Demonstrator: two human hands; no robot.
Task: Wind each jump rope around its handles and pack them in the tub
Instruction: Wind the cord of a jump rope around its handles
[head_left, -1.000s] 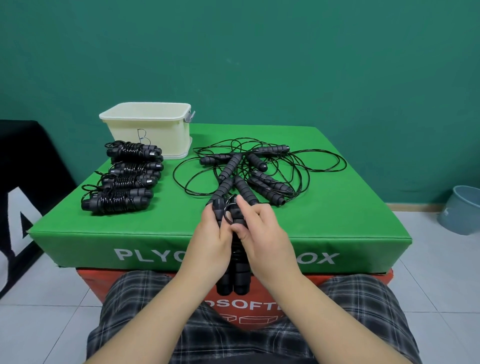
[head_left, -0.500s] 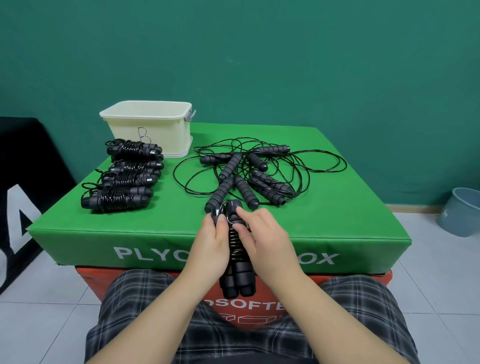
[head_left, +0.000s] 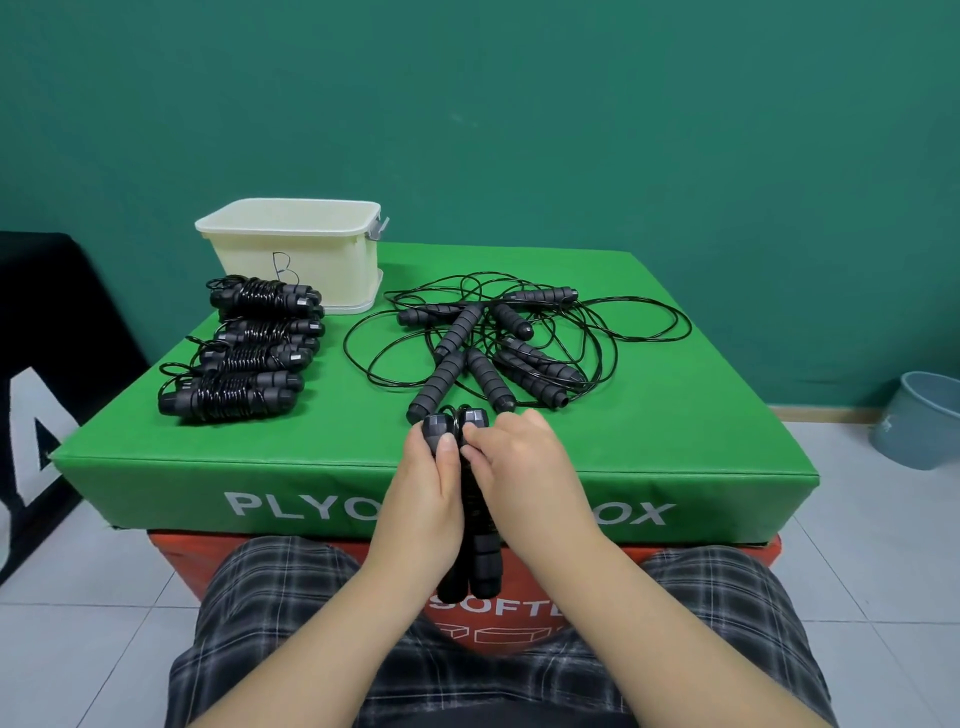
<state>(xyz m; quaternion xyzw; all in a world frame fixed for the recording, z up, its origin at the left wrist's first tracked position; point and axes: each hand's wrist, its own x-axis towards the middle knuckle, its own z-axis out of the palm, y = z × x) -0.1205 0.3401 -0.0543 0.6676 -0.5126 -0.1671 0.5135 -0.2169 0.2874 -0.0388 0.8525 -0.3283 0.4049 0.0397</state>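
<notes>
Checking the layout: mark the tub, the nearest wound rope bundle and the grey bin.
tub (head_left: 291, 260), head view, front wall.
nearest wound rope bundle (head_left: 226, 397), head view, coiled middle.
grey bin (head_left: 919, 423), head view, outer side.

**Foam, cord, plastic and vinyl**

We see matt, ribbed foam on the loose jump rope handles (head_left: 448, 371), and thin glossy black cord (head_left: 644, 332) looping around them. The wound bundles (head_left: 228, 397) catch highlights on their coils. Our tub (head_left: 291, 260) looks like smooth cream plastic. The green plyo box (head_left: 675, 415) wears a smooth, faintly sheened vinyl-like cover. Our shorts (head_left: 260, 623) are checked woven cloth; the floor tiles (head_left: 78, 649) look glossy.
</notes>
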